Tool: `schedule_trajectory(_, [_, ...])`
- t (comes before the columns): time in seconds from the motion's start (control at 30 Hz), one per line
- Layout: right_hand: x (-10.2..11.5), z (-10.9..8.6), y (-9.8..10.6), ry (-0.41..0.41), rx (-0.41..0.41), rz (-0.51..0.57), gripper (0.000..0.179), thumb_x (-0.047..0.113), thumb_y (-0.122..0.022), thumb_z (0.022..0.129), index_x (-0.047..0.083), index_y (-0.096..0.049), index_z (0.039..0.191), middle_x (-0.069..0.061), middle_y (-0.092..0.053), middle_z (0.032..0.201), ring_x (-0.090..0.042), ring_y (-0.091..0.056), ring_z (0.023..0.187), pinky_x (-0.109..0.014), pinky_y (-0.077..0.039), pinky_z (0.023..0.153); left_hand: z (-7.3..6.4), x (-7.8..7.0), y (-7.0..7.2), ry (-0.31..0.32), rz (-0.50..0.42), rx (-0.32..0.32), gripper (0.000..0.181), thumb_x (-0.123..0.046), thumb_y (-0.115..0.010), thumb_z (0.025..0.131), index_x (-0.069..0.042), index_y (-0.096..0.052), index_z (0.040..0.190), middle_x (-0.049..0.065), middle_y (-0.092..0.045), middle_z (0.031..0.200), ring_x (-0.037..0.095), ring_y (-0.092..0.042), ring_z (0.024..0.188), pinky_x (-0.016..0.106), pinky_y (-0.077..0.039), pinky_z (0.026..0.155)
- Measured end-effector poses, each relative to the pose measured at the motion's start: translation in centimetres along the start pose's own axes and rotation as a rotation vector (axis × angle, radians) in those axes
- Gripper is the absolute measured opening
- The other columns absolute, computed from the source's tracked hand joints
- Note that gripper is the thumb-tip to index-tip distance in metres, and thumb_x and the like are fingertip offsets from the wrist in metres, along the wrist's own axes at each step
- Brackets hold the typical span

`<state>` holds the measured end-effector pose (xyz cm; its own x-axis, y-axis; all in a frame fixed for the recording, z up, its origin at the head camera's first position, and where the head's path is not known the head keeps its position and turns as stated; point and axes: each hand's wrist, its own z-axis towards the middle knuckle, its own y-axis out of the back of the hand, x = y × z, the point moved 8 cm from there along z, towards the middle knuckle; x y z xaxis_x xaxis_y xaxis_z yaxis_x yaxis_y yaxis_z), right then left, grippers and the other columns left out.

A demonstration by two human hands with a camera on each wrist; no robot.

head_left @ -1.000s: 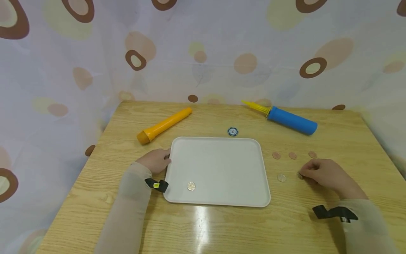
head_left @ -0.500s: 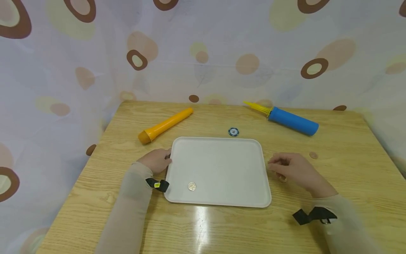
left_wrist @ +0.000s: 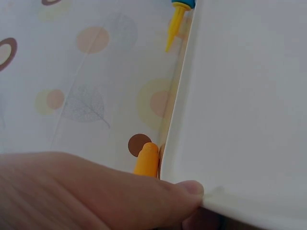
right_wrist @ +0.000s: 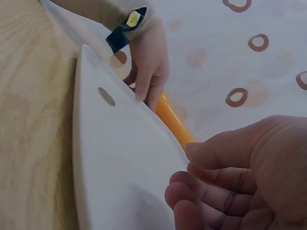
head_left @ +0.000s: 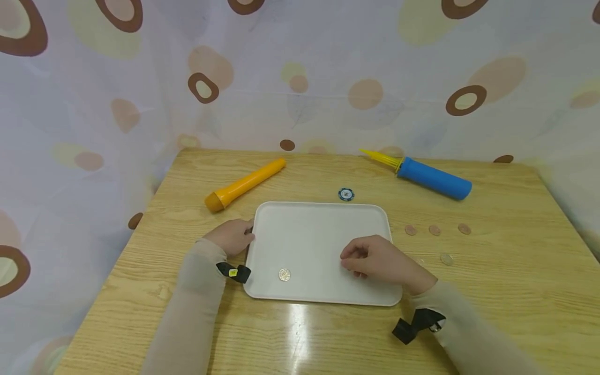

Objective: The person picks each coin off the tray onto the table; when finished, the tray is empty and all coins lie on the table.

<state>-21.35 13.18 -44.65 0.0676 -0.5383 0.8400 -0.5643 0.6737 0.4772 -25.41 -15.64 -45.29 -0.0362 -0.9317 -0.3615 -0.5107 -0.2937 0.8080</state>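
A white rectangular tray (head_left: 304, 234) lies on the table with one coin (head_left: 284, 274) near its front left. My left hand (head_left: 230, 237) grips the tray's left edge; in the left wrist view the thumb (left_wrist: 184, 191) lies over the rim. Over the right half of the tray is my right hand (head_left: 372, 260), its fingers curled and thumb near the fingertips. I cannot tell whether it pinches something. To the right of the tray, on the wood, lie several copper-coloured coins (head_left: 435, 230) in a row, a silvery coin (head_left: 447, 259) and another partly hidden behind the right hand.
Behind the tray lies a blue and white poker chip (head_left: 346, 194). An orange tube with a flared end (head_left: 246, 185) lies at the back left, a blue and yellow hand pump (head_left: 433, 178) at the back right. A patterned curtain (head_left: 319, 78) hangs behind the wooden table (head_left: 356, 338).
My right hand has moved left from the coins on the table to above the tray, uncovering a silvery coin. My left hand has stayed at the tray's edge.
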Motion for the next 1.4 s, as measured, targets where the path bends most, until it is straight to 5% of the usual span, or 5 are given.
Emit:
schedule_trajectory(0.53, [3.6,2.8,-6.9,0.070,0.075,-0.030,0.007,0.019,-0.072,0.092,0.013,-0.074,0.095,0.006,-0.068,0.074,-0.011,-0.062,0.066,-0.026,-0.049,0.064,0.0,0.1,0.0,0.006,-0.009,-0.004,0.049,-0.022,-0.051,0.106,-0.007,-0.045,0.152,0.012,-0.062,0.132,0.027,-0.054,0.102,0.045,-0.044,0.100])
schedule_trajectory(0.77, [4.5,3.8,-7.9,0.103,0.029,-0.138,0.010,0.020,-0.074,0.088,0.015,-0.074,0.097,0.011,-0.065,0.077,-0.007,-0.059,0.073,-0.025,-0.049,0.071,0.1,0.1,0.0,-0.002,0.001,-0.002,0.050,-0.022,-0.050,0.106,-0.006,-0.042,0.153,0.014,-0.060,0.138,0.027,-0.054,0.103,0.044,-0.044,0.101])
schedule_trajectory(1.1, [6.0,4.3,-9.2,0.136,0.057,-0.268,0.028,0.013,-0.073,0.087,0.012,-0.072,0.115,0.007,-0.059,0.067,-0.006,-0.051,0.059,-0.025,-0.045,0.060,0.3,0.1,-0.1,-0.015,0.000,0.003,0.050,-0.021,-0.050,0.105,-0.007,-0.043,0.153,0.012,-0.062,0.131,0.027,-0.054,0.102,0.043,-0.044,0.094])
schedule_trajectory(1.4, [6.7,4.3,-9.4,0.163,0.055,-0.341,0.017,0.009,-0.073,0.088,0.010,-0.073,0.105,0.006,-0.057,0.067,-0.007,-0.050,0.061,-0.025,-0.044,0.059,0.2,0.0,-0.1,-0.021,-0.003,0.004,0.051,-0.021,-0.050,0.105,-0.007,-0.042,0.153,0.011,-0.063,0.130,0.026,-0.054,0.102,0.042,-0.043,0.092])
